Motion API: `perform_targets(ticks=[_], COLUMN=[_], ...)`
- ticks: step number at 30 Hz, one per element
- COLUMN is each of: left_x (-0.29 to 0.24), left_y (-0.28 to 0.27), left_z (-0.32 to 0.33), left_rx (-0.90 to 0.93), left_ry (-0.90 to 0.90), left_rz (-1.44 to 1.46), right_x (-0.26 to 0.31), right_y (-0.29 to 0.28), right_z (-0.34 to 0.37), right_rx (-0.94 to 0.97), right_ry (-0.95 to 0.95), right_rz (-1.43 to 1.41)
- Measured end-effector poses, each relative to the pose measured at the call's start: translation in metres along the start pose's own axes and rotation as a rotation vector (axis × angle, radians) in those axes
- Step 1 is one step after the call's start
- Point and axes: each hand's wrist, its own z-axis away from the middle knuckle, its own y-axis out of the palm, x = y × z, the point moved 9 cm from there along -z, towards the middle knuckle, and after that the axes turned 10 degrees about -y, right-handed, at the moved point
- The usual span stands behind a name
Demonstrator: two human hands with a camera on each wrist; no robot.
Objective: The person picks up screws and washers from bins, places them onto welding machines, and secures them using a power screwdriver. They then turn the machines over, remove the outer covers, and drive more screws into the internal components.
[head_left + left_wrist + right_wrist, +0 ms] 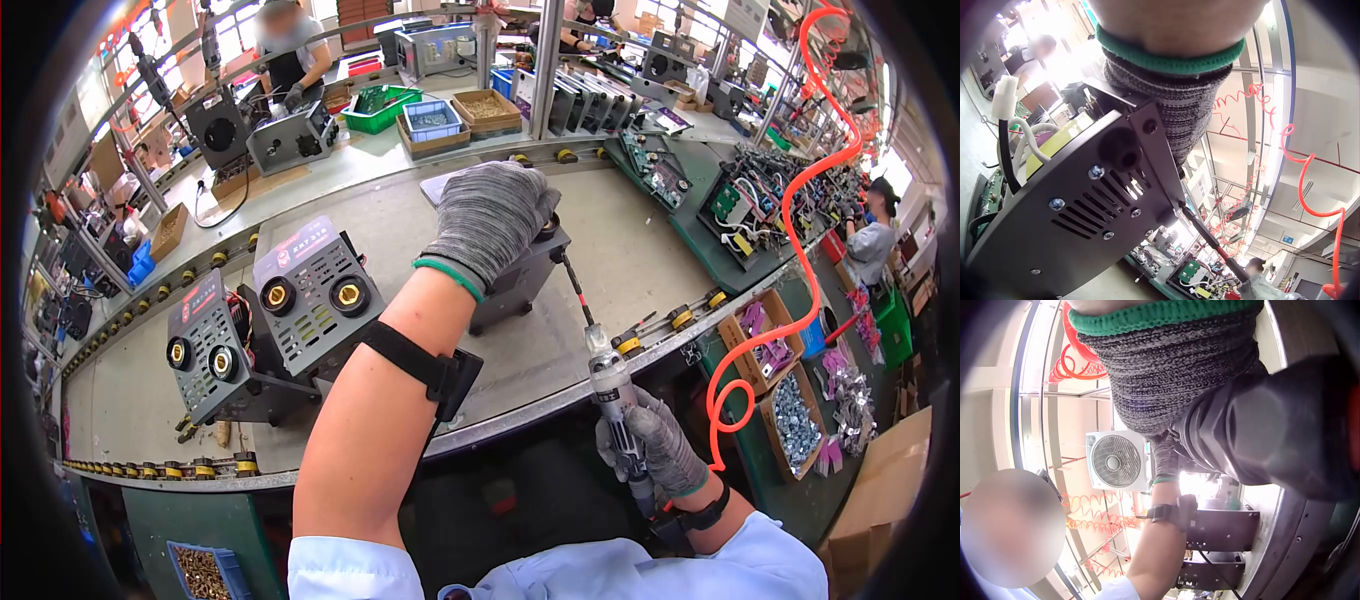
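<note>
My gloved left hand (490, 215) grips the top of a grey metal welding machine (515, 285) on the bench, its fingers mostly hidden from the head view. In the left wrist view the machine's panel (1079, 231) shows slots, several screws and a white connector (1005, 99) on loose wires. My gloved right hand (660, 440) holds an air screwdriver (612, 380) round its body, seen close up as a dark ridged grip (1260, 431) in the right wrist view. Its long bit (575, 280) points up at the machine's right edge, tip right at the corner.
Two more welding machines (318, 300) with brass sockets stand to the left. An orange coiled air hose (790, 200) hangs at the right. Boxes of metal parts (795, 420) lie below it. Roller rails (680, 318) edge the bench; circuit boards (740, 205) lie beyond.
</note>
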Motion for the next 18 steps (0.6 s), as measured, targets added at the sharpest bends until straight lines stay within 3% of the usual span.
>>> perform_targets(ticks=[9, 15, 18], left_x=[0.001, 0.001, 0.000], left_y=[0.000, 0.001, -0.001], left_z=[0.000, 0.000, 0.002], left_rx=[-0.022, -0.010, -0.031], left_ry=[-0.008, -0.014, 0.001], left_rz=[0.012, -0.017, -0.010], right_x=[-0.005, -0.017, -0.023], right_y=[0.000, 0.005, 0.028], right_z=[-0.002, -0.004, -0.007], right_rx=[-0.021, -0.023, 0.226], right_ry=[0.019, 0.067, 0.087], right_rz=[-0.027, -0.205, -0.834])
